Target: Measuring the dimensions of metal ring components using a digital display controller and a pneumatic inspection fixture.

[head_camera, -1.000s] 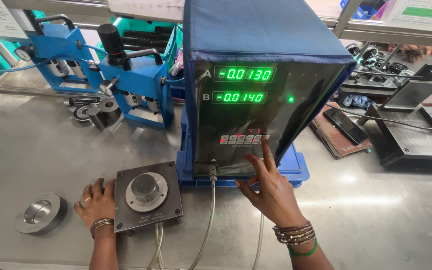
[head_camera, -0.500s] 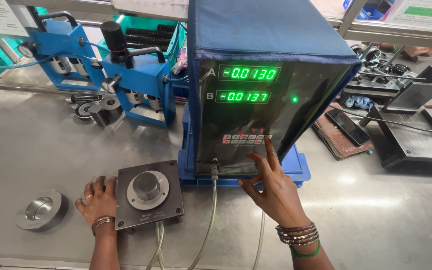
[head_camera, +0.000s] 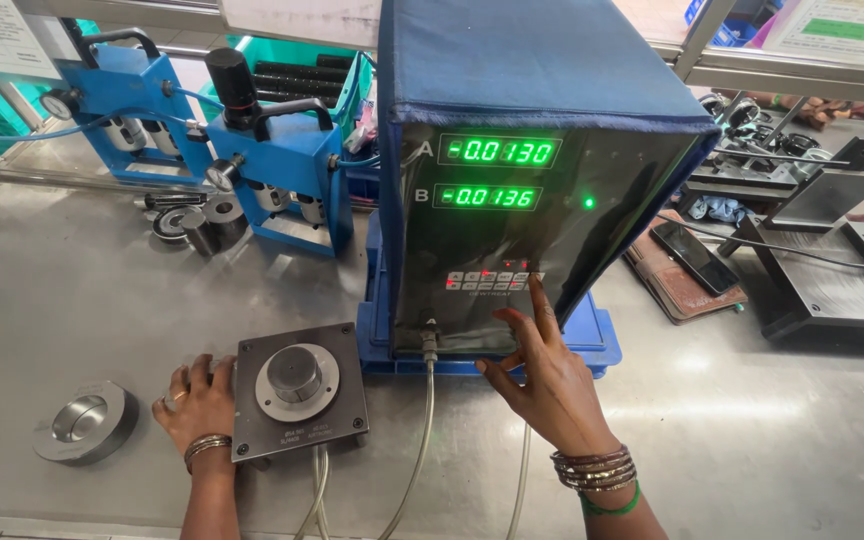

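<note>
My right hand (head_camera: 547, 375) is raised against the front of a dark gauge readout box (head_camera: 512, 180) under a blue cover, its index fingertip touching the small key row (head_camera: 494, 281) below two green number displays. My left hand (head_camera: 197, 402) lies flat on the steel bench, fingers spread, touching the left side of a square dark gauge block (head_camera: 297, 390) with a round metal plug in its middle. Hoses (head_camera: 417, 440) run from the block and the box toward me. A metal ring (head_camera: 85, 421) lies left of my left hand.
Blue air regulator units (head_camera: 282, 165) and several metal cylinders (head_camera: 197, 220) stand at the back left. A phone on a brown case (head_camera: 692, 260) and black fixtures (head_camera: 832, 270) lie to the right. The box sits on a blue tray (head_camera: 597, 340).
The lower green reading has dropped slightly. My view has drifted a little; both hands stay where they were.
</note>
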